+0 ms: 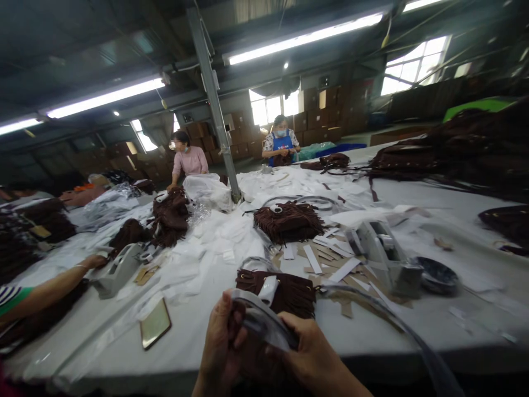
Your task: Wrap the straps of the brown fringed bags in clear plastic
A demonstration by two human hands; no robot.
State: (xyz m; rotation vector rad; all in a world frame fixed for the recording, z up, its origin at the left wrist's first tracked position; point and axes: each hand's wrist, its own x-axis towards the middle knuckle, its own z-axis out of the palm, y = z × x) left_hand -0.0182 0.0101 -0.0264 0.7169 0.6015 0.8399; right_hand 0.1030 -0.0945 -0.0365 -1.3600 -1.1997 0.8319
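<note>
My left hand (218, 347) and my right hand (309, 355) are low at the near edge of the white table (372, 331), both closed on a strap wrapped in clear plastic (264, 320). The strap curves between the two hands. It runs on to the right as a long loop (397, 325) over the table's edge. Just beyond my hands lies a brown fringed bag (289, 292) with a white wrapped piece on top. A second brown fringed bag (288, 220) sits farther back in the middle.
A tape dispenser (386, 256) and a dark dish (438, 274) stand right of centre among paper strips. A phone (155, 324) lies at the left. A neighbour's arm (49, 286) reaches to another dispenser (118, 270). Two people work at the far side. Bags pile up at right.
</note>
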